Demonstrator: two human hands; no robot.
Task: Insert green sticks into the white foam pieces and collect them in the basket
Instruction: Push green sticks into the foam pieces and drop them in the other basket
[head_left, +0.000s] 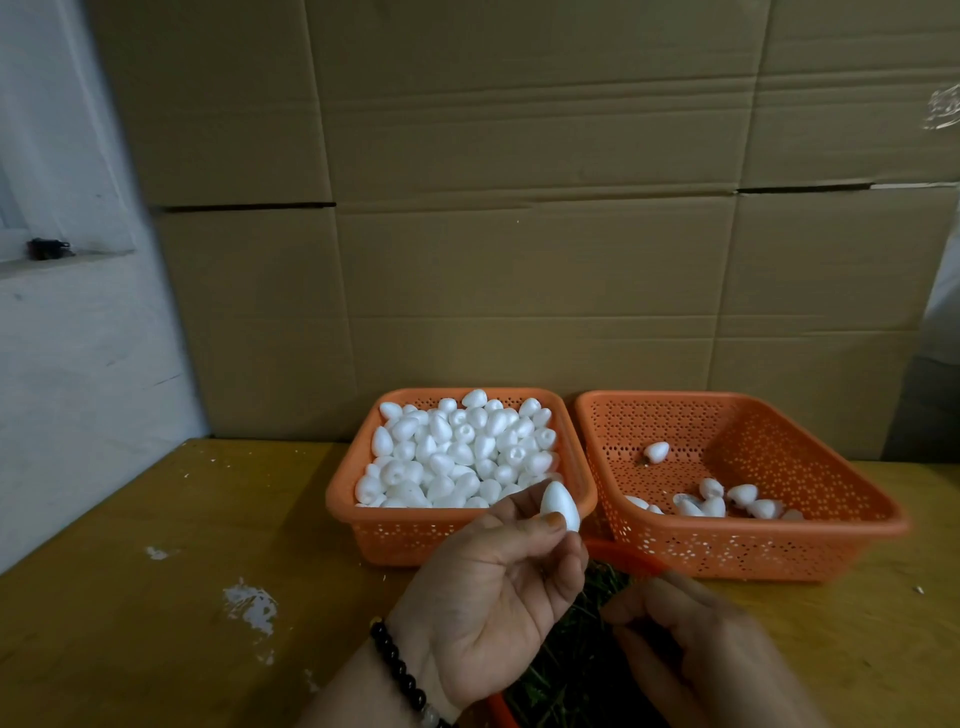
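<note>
White foam pieces (457, 452), smooth and egg-shaped, some with a hole in one end, heap the left orange basket (363, 499) on the tabletop (156, 597); judged by that full heap, most of the work remains. Near its front edge the left hand (493, 597) pinches one foam piece (560, 505) upright between thumb and fingertips, no stick in it yet. Below lies a dark tangle of green sticks (571, 670). The right hand (691, 639), blurred, curls over them; whether it holds a stick I cannot tell. The right basket (779, 540) holds only about ten pieces.
</note>
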